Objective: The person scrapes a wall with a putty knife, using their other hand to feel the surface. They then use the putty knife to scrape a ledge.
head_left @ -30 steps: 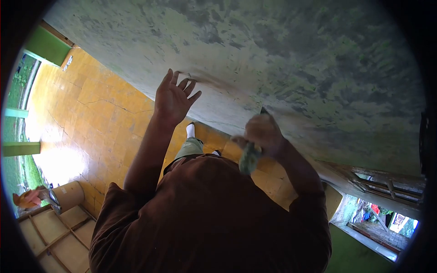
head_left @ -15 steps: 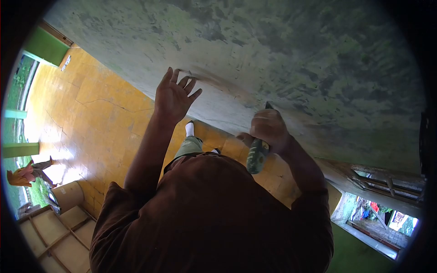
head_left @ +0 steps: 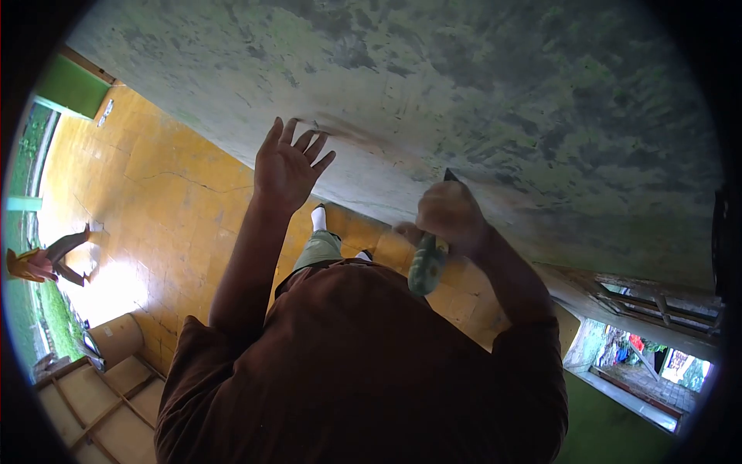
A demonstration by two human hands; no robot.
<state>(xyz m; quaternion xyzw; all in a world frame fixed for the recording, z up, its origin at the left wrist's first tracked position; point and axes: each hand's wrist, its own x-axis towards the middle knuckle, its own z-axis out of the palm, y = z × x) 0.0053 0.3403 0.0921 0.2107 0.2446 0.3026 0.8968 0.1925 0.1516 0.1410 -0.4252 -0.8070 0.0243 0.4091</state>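
Observation:
My right hand (head_left: 452,209) is wrapped round a scraper (head_left: 424,271) with a thick patterned green handle and a short dark blade. The handle hangs below the fist, while the blade tip points up at the wall (head_left: 533,100). Patches of grey and green paint cover this wall. My left hand (head_left: 284,174) is raised with its fingers spread, holding nothing, and the fingertips are right at the pale lower part of the wall. Slight motion blur softens the right hand and handle.
Below lies a cracked yellow tiled floor (head_left: 178,158), where my feet stand near the wall's base. Another person (head_left: 58,259) walks at the far left. A brown drum-like cylinder (head_left: 117,340) and a wooden framed panel (head_left: 100,414) stand lower left. A barred window frame (head_left: 657,309) is at right.
My right hand and the scraper have shifted slightly left in view. My left hand stays spread by the wall. The other person at far left has moved upward in view.

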